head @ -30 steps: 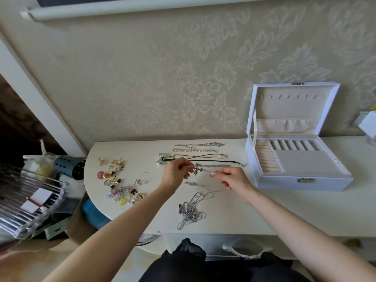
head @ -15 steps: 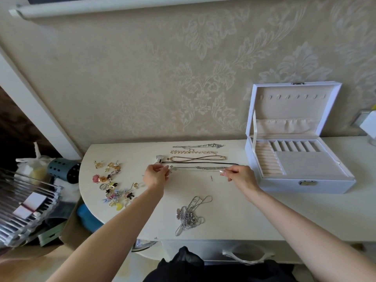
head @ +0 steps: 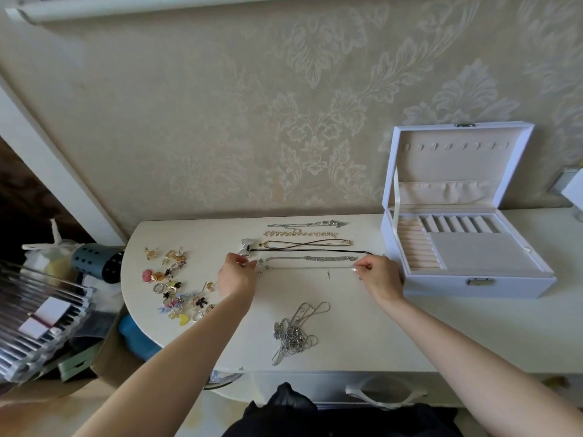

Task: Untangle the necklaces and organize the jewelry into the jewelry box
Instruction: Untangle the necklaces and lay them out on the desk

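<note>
Your left hand (head: 236, 276) pinches one end of a thin silver necklace (head: 310, 267), your right hand (head: 380, 276) the other — chain pulled straight, low over the table (head: 347, 310), just in front of the laid-out necklaces (head: 299, 233). Left fingertips curl under; exact grip hidden. Pendant beside them too small to make out. Tangled chains (head: 293, 335) lie nearer you, links blurring together. Jewelry box (head: 473, 283) stands open just right of your right hand — clasp plate unreadable.
</note>
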